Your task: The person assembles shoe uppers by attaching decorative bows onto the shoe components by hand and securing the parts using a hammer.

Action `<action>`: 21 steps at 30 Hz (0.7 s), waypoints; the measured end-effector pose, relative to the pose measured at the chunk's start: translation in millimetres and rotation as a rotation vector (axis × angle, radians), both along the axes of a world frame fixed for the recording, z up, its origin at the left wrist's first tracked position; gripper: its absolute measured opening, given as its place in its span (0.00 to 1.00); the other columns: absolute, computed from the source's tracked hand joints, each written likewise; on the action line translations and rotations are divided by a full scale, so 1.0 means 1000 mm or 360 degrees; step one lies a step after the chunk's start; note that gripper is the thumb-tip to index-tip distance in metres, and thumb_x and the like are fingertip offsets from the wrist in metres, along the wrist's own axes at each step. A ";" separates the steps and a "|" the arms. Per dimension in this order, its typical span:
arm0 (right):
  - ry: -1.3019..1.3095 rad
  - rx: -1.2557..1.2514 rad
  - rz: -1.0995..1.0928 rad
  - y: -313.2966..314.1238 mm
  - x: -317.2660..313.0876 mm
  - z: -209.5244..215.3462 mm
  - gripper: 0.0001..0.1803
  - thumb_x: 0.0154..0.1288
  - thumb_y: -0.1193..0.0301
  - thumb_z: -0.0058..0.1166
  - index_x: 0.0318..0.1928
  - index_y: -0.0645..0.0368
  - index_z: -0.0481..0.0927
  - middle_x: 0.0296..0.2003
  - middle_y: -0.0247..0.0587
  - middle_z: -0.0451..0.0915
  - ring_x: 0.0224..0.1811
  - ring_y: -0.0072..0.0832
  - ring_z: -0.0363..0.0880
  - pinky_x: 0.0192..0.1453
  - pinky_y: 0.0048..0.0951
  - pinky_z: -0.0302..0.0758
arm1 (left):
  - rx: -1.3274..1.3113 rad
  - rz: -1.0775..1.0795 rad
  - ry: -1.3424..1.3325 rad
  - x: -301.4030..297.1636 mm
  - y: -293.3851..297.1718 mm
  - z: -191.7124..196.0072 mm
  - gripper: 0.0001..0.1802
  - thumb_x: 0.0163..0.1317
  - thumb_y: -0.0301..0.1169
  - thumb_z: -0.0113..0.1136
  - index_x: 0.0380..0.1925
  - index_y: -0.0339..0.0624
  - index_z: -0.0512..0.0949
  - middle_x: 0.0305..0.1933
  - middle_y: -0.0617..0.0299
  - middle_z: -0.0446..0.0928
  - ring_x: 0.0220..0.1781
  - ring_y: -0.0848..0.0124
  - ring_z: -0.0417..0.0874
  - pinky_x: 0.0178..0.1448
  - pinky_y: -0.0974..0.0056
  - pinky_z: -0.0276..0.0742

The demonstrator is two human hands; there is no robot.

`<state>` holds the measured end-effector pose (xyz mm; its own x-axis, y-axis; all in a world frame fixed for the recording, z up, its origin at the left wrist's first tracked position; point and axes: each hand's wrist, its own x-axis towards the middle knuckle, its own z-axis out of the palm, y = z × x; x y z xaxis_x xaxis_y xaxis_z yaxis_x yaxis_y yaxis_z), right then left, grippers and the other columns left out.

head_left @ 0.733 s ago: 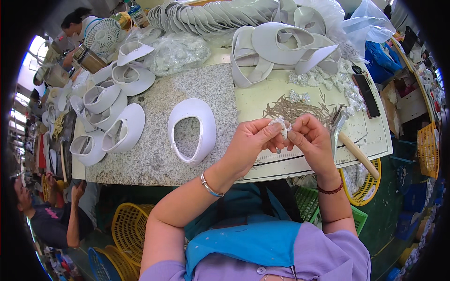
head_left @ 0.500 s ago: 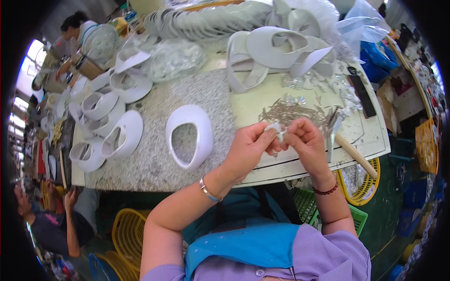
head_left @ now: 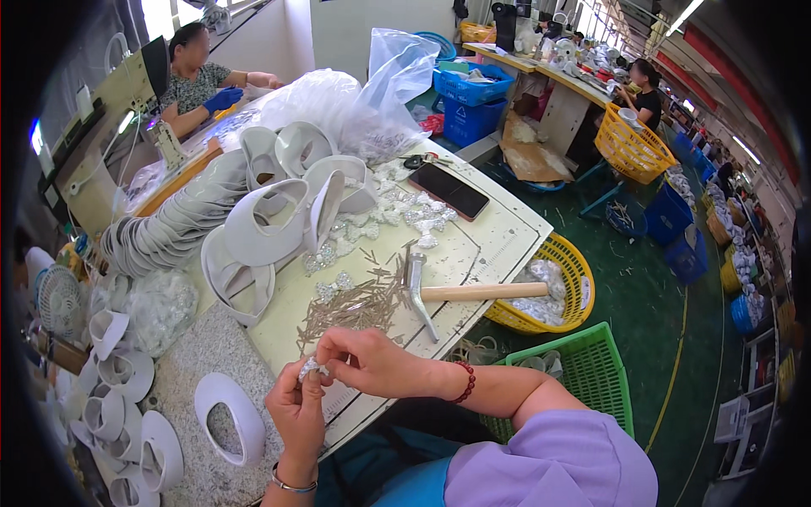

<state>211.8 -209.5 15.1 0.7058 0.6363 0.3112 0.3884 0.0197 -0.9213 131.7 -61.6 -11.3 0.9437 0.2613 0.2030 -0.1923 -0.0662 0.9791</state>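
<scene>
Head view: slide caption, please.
Left hand grips a small glittery piece, right hand at it, near brown strips and a hammer.

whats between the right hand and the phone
In the head view, brown sticks, the hammer's head and silvery pieces lie between the right hand and phone.

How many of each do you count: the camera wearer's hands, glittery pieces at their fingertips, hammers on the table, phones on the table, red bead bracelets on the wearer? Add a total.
Hands: 2 (left hand, right hand)
Glittery piece: 1
Hammer: 1
Phone: 1
Red bead bracelet: 1
Total: 6
</scene>
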 end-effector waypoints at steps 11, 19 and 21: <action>-0.0034 -0.0057 -0.0130 0.004 -0.006 -0.011 0.12 0.57 0.82 0.48 0.43 0.62 0.72 0.20 0.40 0.74 0.22 0.29 0.75 0.29 0.30 0.71 | 0.1269 0.0185 -0.0455 -0.005 -0.004 0.006 0.09 0.63 0.25 0.59 0.42 0.33 0.78 0.32 0.57 0.77 0.32 0.72 0.77 0.36 0.68 0.71; 0.0214 0.0019 0.0115 0.000 0.001 -0.016 0.15 0.60 0.73 0.55 0.48 0.61 0.73 0.22 0.33 0.75 0.24 0.18 0.73 0.31 0.23 0.71 | 0.0427 0.0033 -0.0126 -0.002 0.004 -0.009 0.10 0.66 0.30 0.59 0.40 0.33 0.80 0.30 0.66 0.76 0.30 0.80 0.73 0.34 0.75 0.68; 0.0117 -0.0027 0.0052 0.001 -0.003 -0.014 0.15 0.60 0.72 0.55 0.48 0.61 0.73 0.21 0.34 0.74 0.23 0.20 0.73 0.30 0.24 0.70 | 0.0289 0.0006 -0.0100 0.000 0.007 -0.014 0.10 0.66 0.30 0.59 0.40 0.33 0.80 0.30 0.67 0.76 0.30 0.81 0.73 0.33 0.75 0.67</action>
<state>209.1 -208.5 1.3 0.7054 0.6640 0.2479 0.3189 0.0151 -0.9477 131.4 -54.6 -24.9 0.9267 0.2187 0.3055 -0.2518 -0.2418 0.9371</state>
